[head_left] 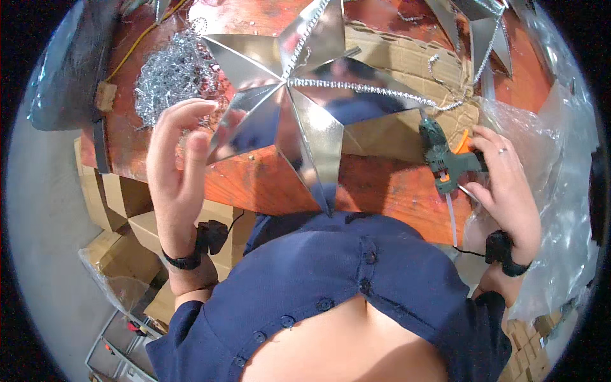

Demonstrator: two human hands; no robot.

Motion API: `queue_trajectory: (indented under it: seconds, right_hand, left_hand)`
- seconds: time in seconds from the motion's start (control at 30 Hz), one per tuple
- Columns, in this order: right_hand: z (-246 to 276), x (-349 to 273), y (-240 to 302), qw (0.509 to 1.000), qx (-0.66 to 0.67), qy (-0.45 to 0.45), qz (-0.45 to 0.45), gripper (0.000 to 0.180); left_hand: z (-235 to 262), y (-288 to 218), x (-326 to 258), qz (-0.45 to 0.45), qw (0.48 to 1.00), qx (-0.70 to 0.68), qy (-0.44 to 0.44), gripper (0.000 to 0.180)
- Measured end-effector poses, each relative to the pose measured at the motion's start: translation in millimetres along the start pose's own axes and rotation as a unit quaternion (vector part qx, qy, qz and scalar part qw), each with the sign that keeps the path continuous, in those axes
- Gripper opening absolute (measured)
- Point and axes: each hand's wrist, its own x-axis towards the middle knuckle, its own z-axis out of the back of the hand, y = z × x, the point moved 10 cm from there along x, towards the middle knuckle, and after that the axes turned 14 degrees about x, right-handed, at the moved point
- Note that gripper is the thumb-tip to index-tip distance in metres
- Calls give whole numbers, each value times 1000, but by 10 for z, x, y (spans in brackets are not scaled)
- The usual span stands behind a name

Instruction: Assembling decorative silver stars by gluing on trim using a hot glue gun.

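Note:
A shiny silver star [312, 130] with several folded points lies in front of me, its lowest point reaching past the table's front edge. Silver tinsel trim [375, 88] runs from its centre along the upper point and along the right point, then trails off to the right. Curved beside the star's lower left point is my left hand [181, 153], fingers and thumb apart, holding nothing. On the right, my right hand [506, 169] grips the handle of a dark green glue gun [439, 153] with an orange trigger. Its nozzle is close to the tip of the star's right point.
Cardboard [407, 60] lies under the star on the red-orange table [382, 191]. A heap of silver tinsel [175, 76] sits at the left. Another silver star [487, 25] is at the far right. Clear plastic sheeting [554, 165] covers the right side. Cardboard boxes [121, 261] stand below left.

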Motion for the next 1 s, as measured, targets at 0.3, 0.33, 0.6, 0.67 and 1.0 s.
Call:
queue_trajectory:
  seconds: [0.3,0.33,0.6,0.67,1.0]
  right_hand:
    - [-130,-10,139,982,-127,-33,139,59]
    - [-130,-26,184,980,-129,-11,148,55]
    - [347,-267,-31,993,100,37,54,43]
    - [405,-252,-113,980,184,24,65,40]
    - [714,-78,52,908,293,-286,92,74]
  left_hand:
    - [-276,34,-53,2,999,-1,49,32]
    - [-206,7,-64,-18,1000,-23,6,27]
    - [187,656,-142,98,969,-157,-161,16]
    - [264,711,-257,104,962,-186,-172,17]
    - [-238,933,-205,123,910,-373,-137,20]
